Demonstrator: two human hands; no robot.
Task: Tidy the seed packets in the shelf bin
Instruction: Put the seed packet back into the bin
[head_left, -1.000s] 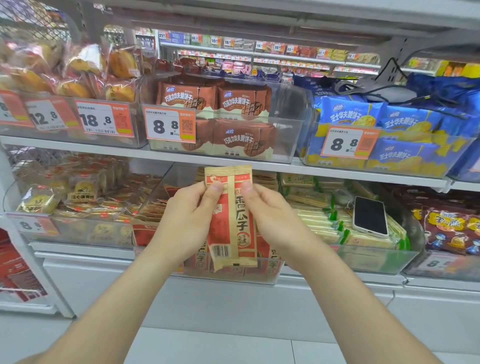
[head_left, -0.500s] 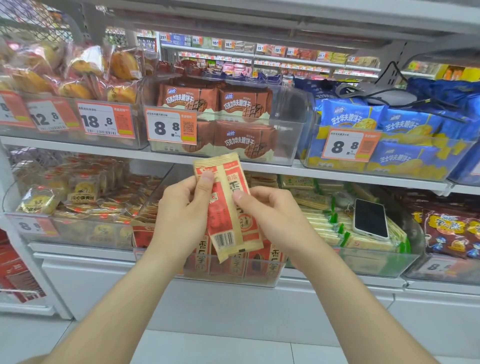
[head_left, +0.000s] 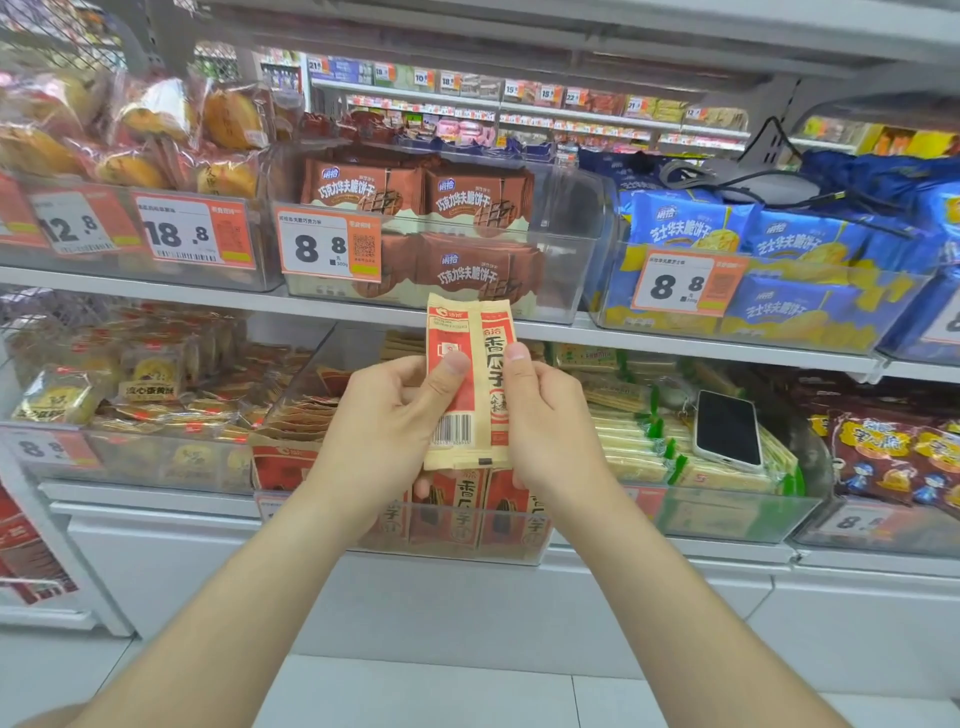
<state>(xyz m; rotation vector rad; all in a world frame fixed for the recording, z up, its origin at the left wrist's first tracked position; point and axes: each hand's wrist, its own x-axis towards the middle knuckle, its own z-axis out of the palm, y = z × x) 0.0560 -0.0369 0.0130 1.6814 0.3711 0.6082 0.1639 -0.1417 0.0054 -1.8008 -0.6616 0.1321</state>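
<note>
Red-and-cream foil is what both hands are busy with. The held packets (head_left: 467, 384), seemingly two overlapped, one showing its barcode back and the other its printed front, stand upright in the air just in front of the clear shelf bin (head_left: 524, 552) on the lower shelf. Their top edge reaches up across the lip of the upper shelf (head_left: 156, 291). The left hand (head_left: 382, 421) pinches them from the left, thumb pressed flat on the red panel and fingers curled behind. The right hand (head_left: 553, 415) does the same from the other edge, thumb on the printed face, so neither hand is free. Inside the bin, a front row (head_left: 457, 512) of like packets stands against the front wall, faces outward, while a leaning stack (head_left: 304, 418) slumps in the back left part. My reading is that the step in hand is squaring and facing the lifted pair before they go back, so the tidying looks part done rather than finished. The next move probably calls for turning the barcode side round so both fronts match, aligning the bottom edges, then lowering the pair into a gap behind the front row without knocking that row over. Thin foil will likely slip and bow, so a light grip near the middle should serve. A phone (head_left: 727, 428) lies on the green packets in the neighbouring bin (head_left: 727, 519) to the right, well apart from the work.
</note>
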